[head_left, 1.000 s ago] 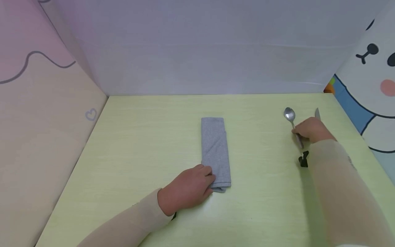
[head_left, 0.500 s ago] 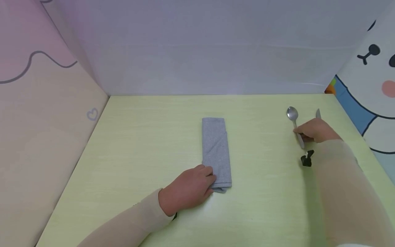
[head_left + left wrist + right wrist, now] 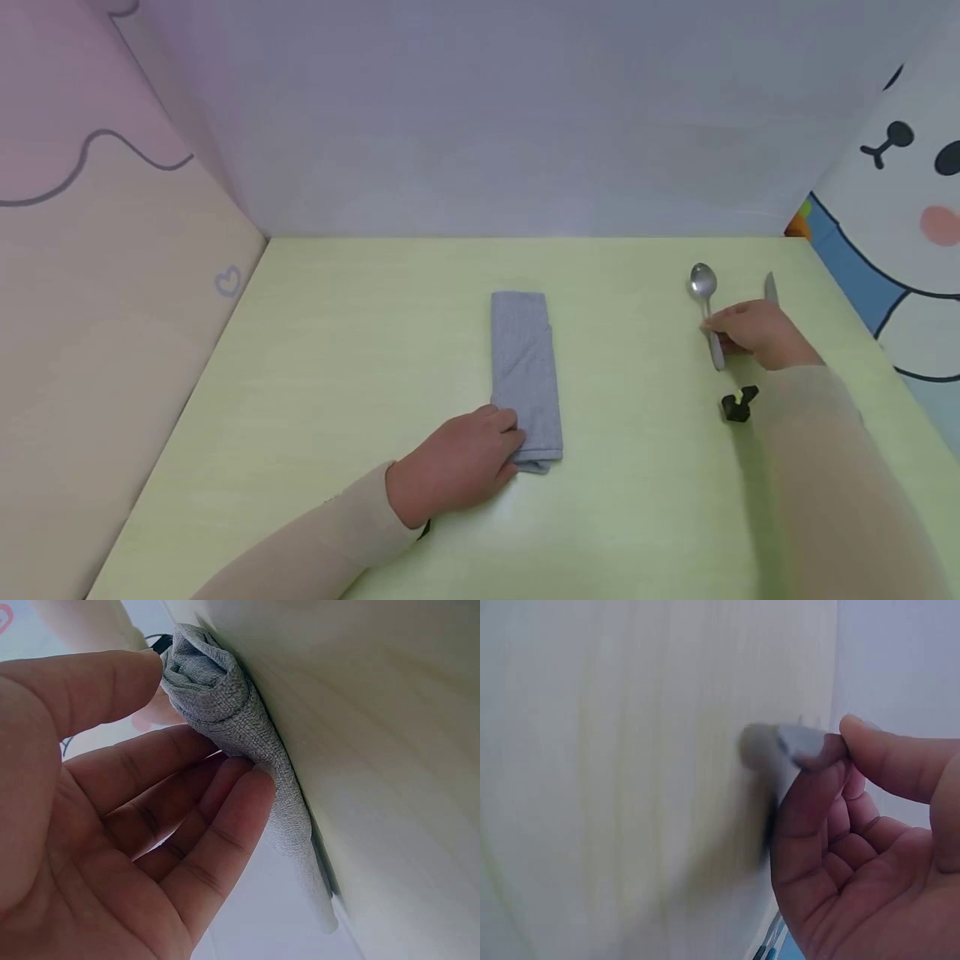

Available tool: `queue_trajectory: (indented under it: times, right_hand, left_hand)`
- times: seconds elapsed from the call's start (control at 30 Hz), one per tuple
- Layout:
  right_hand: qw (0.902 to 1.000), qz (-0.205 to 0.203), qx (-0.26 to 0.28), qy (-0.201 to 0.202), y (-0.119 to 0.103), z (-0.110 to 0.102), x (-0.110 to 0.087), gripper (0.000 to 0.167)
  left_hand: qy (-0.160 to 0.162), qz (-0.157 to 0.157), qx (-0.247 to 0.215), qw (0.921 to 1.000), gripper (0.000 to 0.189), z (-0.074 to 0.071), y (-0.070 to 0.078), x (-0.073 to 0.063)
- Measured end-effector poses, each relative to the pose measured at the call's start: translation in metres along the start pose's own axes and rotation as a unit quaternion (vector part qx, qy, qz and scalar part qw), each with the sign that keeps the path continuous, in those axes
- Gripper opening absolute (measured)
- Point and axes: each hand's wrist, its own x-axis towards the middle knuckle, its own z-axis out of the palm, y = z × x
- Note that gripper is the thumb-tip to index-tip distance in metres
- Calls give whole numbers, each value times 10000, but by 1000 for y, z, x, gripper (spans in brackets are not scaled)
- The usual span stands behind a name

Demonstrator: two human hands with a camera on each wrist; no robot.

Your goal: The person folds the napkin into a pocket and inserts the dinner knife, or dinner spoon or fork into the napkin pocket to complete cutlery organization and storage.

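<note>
A folded grey cloth (image 3: 521, 367) lies lengthwise on the table, its layered near end close to my left hand (image 3: 461, 458). The fingers of that hand rest against the cloth's left side; the left wrist view shows loosely bent fingertips touching it and the thumb at its rolled end. Farther right, my right hand (image 3: 761, 333) pinches a metal spoon (image 3: 703, 282) by its handle, bowl pointing away from me. In the right wrist view the handle end (image 3: 802, 744) sits between thumb and forefinger. A knife (image 3: 771, 287) lies just beyond the right hand, mostly hidden by it.
The pale yellow-green table (image 3: 360, 350) meets a light back wall (image 3: 525, 125). Printed panels stand at both sides, the right panel (image 3: 877, 250) close to the knife. A small black piece (image 3: 738, 404) hangs by the right cuff.
The spoon's handle end has swung left, so the spoon lies straighter, still pinched by my right hand. My left hand and the cloth keep their places. The head view has shifted slightly.
</note>
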Motion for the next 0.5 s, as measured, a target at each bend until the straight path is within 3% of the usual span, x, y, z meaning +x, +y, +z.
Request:
queue_trajectory:
  times: [0.27,0.5]
  right_hand:
    - [9991,-311,275,115,-19,27,-9,48]
    - [9956,-369,845,145,-47,55,-20,47]
  left_hand:
    - [32,20,13,10000,17,-1,0,-1]
    - [-1,31,-322,9995,11,-6,-5,-1]
